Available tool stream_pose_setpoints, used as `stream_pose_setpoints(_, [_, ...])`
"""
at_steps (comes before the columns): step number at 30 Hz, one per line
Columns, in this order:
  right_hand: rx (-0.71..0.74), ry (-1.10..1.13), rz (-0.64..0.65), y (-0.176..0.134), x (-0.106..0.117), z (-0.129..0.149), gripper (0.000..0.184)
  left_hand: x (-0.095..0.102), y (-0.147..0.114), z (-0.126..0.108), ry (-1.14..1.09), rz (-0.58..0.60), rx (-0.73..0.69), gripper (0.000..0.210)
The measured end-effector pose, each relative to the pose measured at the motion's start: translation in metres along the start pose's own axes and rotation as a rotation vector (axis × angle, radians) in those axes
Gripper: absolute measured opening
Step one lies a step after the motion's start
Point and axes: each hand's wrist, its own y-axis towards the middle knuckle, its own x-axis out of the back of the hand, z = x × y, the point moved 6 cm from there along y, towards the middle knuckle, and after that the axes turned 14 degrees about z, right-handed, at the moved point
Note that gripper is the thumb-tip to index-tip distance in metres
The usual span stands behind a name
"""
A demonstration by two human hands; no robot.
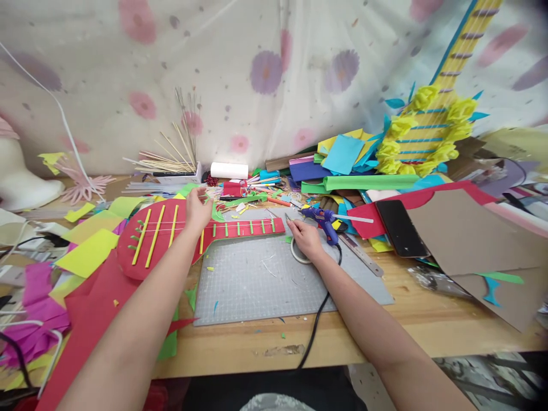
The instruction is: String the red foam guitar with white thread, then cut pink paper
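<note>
A red toy guitar [224, 229], apparently made of foam sheet, lies across the left part of the grey cutting mat [248, 285]. Yellow strips cross its body, short green strips cross its neck, and thin white strings run lengthwise. Over the upper edge of the body is my left hand [199, 209], fingers bent together; whatever they grip is too small to tell. Just beyond the neck's end, my right hand [306, 238] closes around a small pointed metal tool [288, 217], mostly hidden. A pale ring [298, 253] lies under that hand. The blue glue gun [322, 219] rests right behind it.
A metal ruler [362, 257] and a black phone [400, 228] lie to the right, beside brown cardboard [466, 245]. Coloured sheets crowd both sides. A yellow flowered guitar [422, 134] leans at the back right. The glue gun's black cord [317, 328] crosses the front edge.
</note>
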Motion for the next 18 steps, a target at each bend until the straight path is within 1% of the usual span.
stream_pose_setpoints(2, [-0.003, 0.003, 0.002, 0.0, 0.0, 0.0, 0.053, -0.001, -0.007, -0.009, 0.071, 0.034, 0.035, 0.015])
stream_pose_setpoints(3, [-0.003, 0.005, 0.002, 0.0, 0.0, 0.0, 0.052, -0.003, -0.011, -0.014, 0.115, 0.056, 0.059, 0.015])
stream_pose_setpoints(6, [0.001, 0.015, 0.0, -0.001, 0.001, 0.001, 0.052, -0.008, -0.019, -0.03, 0.251, 0.107, 0.069, 0.031])
stream_pose_setpoints(8, [0.006, 0.018, -0.004, -0.001, 0.002, 0.001, 0.053, -0.011, -0.021, -0.036, 0.31, 0.114, 0.062, 0.035])
stream_pose_setpoints(9, [0.009, 0.017, -0.005, -0.001, 0.002, 0.001, 0.053, -0.013, -0.021, -0.036, 0.321, 0.11, 0.059, 0.033])
stream_pose_setpoints(12, [0.013, 0.024, -0.013, 0.0, 0.001, -0.001, 0.054, -0.019, -0.02, -0.032, 0.309, 0.12, 0.054, 0.017])
stream_pose_setpoints(13, [0.013, 0.029, -0.02, 0.0, 0.001, -0.001, 0.054, -0.021, -0.02, -0.031, 0.315, 0.127, 0.057, 0.015])
stream_pose_setpoints(16, [0.02, 0.044, -0.034, 0.0, 0.002, -0.001, 0.055, -0.026, -0.02, -0.03, 0.419, 0.158, 0.078, 0.026])
stream_pose_setpoints(18, [0.03, 0.051, -0.038, 0.0, 0.003, -0.001, 0.055, -0.026, -0.02, -0.034, 0.522, 0.189, 0.056, 0.034])
